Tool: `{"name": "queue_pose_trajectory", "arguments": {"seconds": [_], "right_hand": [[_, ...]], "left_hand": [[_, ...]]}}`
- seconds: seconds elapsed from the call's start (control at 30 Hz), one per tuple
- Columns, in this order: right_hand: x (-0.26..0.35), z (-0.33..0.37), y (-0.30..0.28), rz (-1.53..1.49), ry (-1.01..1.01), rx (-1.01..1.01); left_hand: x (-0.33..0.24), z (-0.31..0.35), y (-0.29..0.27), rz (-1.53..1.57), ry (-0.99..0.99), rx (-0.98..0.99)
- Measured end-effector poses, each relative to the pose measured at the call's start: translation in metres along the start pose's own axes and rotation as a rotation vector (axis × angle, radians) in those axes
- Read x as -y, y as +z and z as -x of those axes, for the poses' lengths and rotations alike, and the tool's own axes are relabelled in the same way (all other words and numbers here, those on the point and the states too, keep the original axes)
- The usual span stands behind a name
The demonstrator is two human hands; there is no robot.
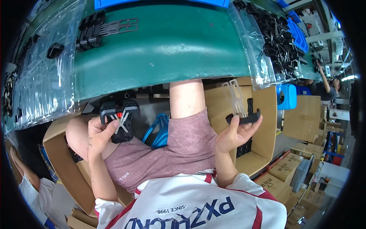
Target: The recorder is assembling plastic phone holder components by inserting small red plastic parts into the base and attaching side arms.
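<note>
My left hand (100,136) is closed around a black plastic holder (122,131) with a small red piece and crossed silver metal strips on its face. It is held over my left thigh, near the left carton. On the right, my right hand (237,136) grips a black plastic bracket (244,119) from below. A flat silver slotted metal frame (235,95) stands up from that bracket. This part is held above the open right carton. The fingers of my left hand are partly hidden behind the holder.
Ahead lies a green-topped table (160,53) with a row of black parts (91,32) at its left. Clear plastic sheets (53,76) cover its left side. A pile of black parts (278,45) lies at right. Cartons (63,152) (268,129) flank my legs. Other people are on both sides.
</note>
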State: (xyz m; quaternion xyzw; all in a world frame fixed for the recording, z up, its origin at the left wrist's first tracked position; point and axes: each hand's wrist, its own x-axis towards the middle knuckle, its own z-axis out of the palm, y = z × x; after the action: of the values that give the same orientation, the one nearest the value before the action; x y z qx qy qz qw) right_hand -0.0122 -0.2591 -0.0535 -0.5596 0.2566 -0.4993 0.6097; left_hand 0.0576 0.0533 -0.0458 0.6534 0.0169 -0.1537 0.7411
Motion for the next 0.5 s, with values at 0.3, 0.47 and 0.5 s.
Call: {"name": "queue_pose_trajectory", "arguments": {"seconds": [0.3,0.47,0.5], "right_hand": [[0.002,-0.015,-0.005,0.235,-0.856,0.516],[0.004,0.011,0.010,0.103,-0.430,0.442],[0.015,0.023,0.020,0.021,-0.165,0.336]], "left_hand": [[0.002,0.007,-0.007,-0.040,-0.051,0.030],[-0.012,0.025,0.028,0.127,-0.015,-0.128],[-0.018,0.025,0.040,0.081,-0.015,-0.198]]}}
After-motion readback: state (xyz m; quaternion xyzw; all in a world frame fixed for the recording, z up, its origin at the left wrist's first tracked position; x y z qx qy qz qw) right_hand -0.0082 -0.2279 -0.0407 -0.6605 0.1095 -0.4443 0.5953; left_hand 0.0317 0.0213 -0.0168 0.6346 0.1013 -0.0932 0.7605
